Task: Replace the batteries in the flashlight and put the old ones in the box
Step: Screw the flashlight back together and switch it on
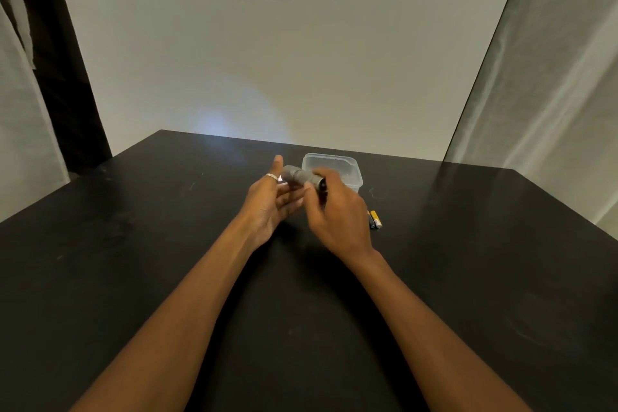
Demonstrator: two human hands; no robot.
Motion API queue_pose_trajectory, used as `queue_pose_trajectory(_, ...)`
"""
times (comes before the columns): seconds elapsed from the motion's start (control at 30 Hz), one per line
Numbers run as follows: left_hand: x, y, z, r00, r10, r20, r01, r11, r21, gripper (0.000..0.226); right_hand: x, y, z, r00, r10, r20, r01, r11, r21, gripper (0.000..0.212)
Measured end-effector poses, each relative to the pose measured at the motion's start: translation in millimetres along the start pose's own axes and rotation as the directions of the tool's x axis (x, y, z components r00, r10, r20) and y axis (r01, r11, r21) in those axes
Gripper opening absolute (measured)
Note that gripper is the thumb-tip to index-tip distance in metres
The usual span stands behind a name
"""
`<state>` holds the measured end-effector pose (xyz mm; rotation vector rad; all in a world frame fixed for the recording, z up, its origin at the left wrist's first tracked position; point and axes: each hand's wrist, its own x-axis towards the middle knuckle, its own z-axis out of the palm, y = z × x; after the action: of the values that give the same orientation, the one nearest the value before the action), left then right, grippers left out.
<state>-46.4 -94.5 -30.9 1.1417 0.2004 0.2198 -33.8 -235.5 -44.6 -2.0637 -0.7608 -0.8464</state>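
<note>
Two forearms (187, 311) reach over the black worktop (133, 244). Fingers straight, the left hand (271, 204) cradles the grey flashlight (299, 176); the right hand (337, 214) has its grip curled round the tail end. Batteries (375, 219) lie just right, the clear box (354, 177) behind.

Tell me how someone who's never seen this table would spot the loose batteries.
On the black table, find the clear plastic box near the far edge. Just nearer than the box, right of the right hand gripping the flashlight, lie the batteries. They are the only yellow-and-black cylinders loose on the tabletop.
</note>
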Motion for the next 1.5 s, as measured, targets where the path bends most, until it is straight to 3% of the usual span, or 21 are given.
queue_pose_trajectory(0.1,1.5,4.2,-9.6,0.995,-0.069,0.07,0.075,0.994,-0.085,0.077,6.8,5.9,-7.0,0.953,0.302,0.023,-0.295,0.912,0.284,0.016)
queue_pose_trajectory(0.2,2.6,6.1,-14.1,0.989,-0.079,0.124,0.108,0.963,-0.246,0.093,9.2,8.4,-14.7,0.88,0.473,0.036,-0.434,0.771,0.466,0.016)
queue_pose_trajectory(0.47,4.1,7.7,-22.2,0.976,-0.043,0.215,0.122,0.921,-0.369,0.099,11.9,10.3,-21.2,0.843,0.534,0.064,-0.46,0.654,0.6,0.026)
queue_pose_trajectory(0.6,3.9,8.9,-22.0,0.973,-0.046,0.225,0.137,0.903,-0.408,0.097,17.5,13.4,-26.5,0.785,0.616,0.059,-0.483,0.551,0.68,0.028)
queue_pose_trajectory(0.73,3.1,10.9,-22.7,0.967,-0.043,0.25,0.151,0.891,-0.428,0.097,19.2,20.7,-29.7,0.731,0.682,0.023,-0.507,0.521,0.687,0.033)
queue_pose_trajectory(0.87,4.0,10.7,-23.0,0.966,-0.034,0.258,0.149,0.886,-0.439,0.095,18.7,22.9,-31.3,0.707,0.707,0.011,-0.526,0.516,0.676,0.032)
queue_pose_trajectory(1.03,3.2,10.0,-23.1,0.97,-0.027,0.242,0.135,0.887,-0.441,0.091,16.1,19.5,-28.3,0.776,0.63,-0.026,-0.481,0.618,0.622,0.036)
queue_pose_trajectory(1.23,4.5,8.1,-23.3,0.97,-0.059,0.235,0.148,0.914,-0.379,0.086,15.3,21.4,-25.0,0.794,0.607,-0.004,-0.473,0.623,0.623,0.023)
queue_pose_trajectory(1.37,0.1,2.4,-13.4,0.978,-0.082,0.194,0.122,0.971,-0.204,0.057,12.5,20.9,-19.7,0.838,0.543,0.059,-0.459,0.643,0.613,0.018)
queue_pose_trajectory(1.5,-5.3,-1.1,-6.4,0.983,-0.052,0.174,0.079,0.986,-0.147,0.037,11.4,17.0,-15.8,0.876,0.477,0.075,-0.433,0.708,0.557,0.016)
